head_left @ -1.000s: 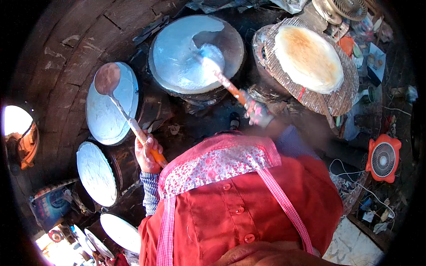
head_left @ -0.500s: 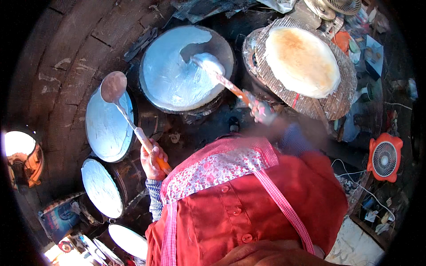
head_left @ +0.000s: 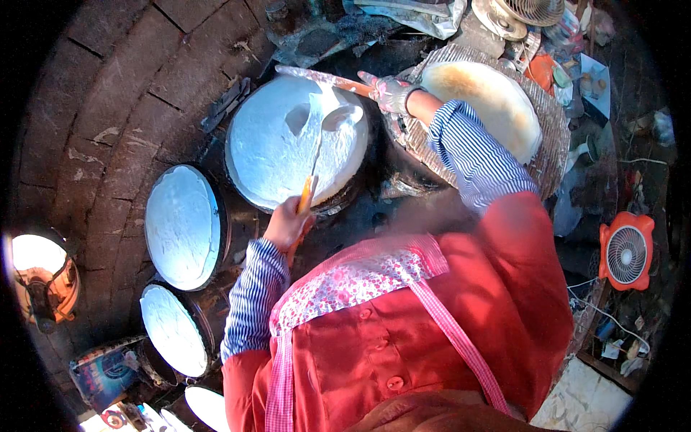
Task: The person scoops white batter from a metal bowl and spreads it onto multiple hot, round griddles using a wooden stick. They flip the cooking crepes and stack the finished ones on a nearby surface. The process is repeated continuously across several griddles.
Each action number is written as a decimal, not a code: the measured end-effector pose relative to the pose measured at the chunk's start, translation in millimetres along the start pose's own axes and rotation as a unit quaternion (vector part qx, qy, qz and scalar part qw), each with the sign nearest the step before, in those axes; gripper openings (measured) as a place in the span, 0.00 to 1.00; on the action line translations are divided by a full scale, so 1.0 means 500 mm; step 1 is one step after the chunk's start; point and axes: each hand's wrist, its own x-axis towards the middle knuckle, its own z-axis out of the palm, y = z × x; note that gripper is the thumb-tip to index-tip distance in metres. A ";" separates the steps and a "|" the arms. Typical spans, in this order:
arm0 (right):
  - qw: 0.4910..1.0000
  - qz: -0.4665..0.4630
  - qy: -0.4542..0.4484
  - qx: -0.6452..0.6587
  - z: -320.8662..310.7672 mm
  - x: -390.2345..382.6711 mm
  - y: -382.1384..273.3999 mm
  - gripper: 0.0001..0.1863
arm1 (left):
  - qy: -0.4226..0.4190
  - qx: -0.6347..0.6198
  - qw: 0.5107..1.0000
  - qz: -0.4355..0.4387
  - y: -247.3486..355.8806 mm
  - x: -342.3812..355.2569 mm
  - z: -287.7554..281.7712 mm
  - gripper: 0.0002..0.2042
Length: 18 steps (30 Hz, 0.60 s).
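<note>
My left hand (head_left: 283, 225) is closed round the orange handle of a ladle (head_left: 342, 118), whose bowl is over the large round pan in front of me. White batter (head_left: 277, 162) covers nearly all of that pan, with a dark spot left of the ladle. My right hand (head_left: 392, 94), in a patterned glove, is closed on a wooden paddle (head_left: 324, 77). Its white-coated blade reaches across the pan's far edge. Beside my right forearm, a round flatbread (head_left: 497, 108), browned on top, rests on a ridged round board (head_left: 553, 140).
More round pans hold white sheets: one at left (head_left: 183, 227), another below it (head_left: 173, 329), a third (head_left: 206, 407) at the lower edge. A small orange fan (head_left: 626, 250) with a white cord stands at right. Brick-like paving (head_left: 108, 122) curves along the left.
My left hand has swung the ladle from the left pan over to the large pan. My right hand has moved farther away, lifting the paddle from mid-pan to the far edge.
</note>
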 end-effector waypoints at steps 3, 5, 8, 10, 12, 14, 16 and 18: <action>0.942 0.110 0.030 0.314 0.039 -0.012 -0.100 0.17 | 0.023 -0.055 0.998 0.007 0.016 0.087 -0.007 0.10; 0.956 0.127 0.086 0.250 0.096 -0.070 -0.160 0.19 | 0.023 -0.105 0.994 -0.001 0.034 0.114 -0.022 0.12; 0.969 0.080 0.154 0.176 0.222 -0.182 -0.176 0.23 | 0.021 -0.233 0.972 -0.011 0.042 0.129 -0.055 0.13; 0.935 0.112 0.189 0.277 0.250 -0.239 -0.111 0.19 | 0.006 -0.313 0.950 0.010 0.045 0.140 -0.060 0.13; 0.888 0.107 0.357 0.270 0.270 -0.239 -0.008 0.15 | -0.019 -0.421 0.905 0.056 0.046 0.128 -0.049 0.14; 0.906 0.184 0.381 -0.018 0.305 -0.234 -0.010 0.13 | -0.005 -0.490 0.864 0.120 0.019 0.083 -0.036 0.15; 0.918 0.205 0.332 -0.065 0.296 -0.224 0.042 0.12 | 0.011 -0.551 0.813 0.188 -0.009 0.035 -0.027 0.14; 0.863 0.245 0.312 0.311 0.326 -0.191 0.050 0.15 | 0.066 -0.548 0.812 0.188 -0.031 -0.019 -0.037 0.14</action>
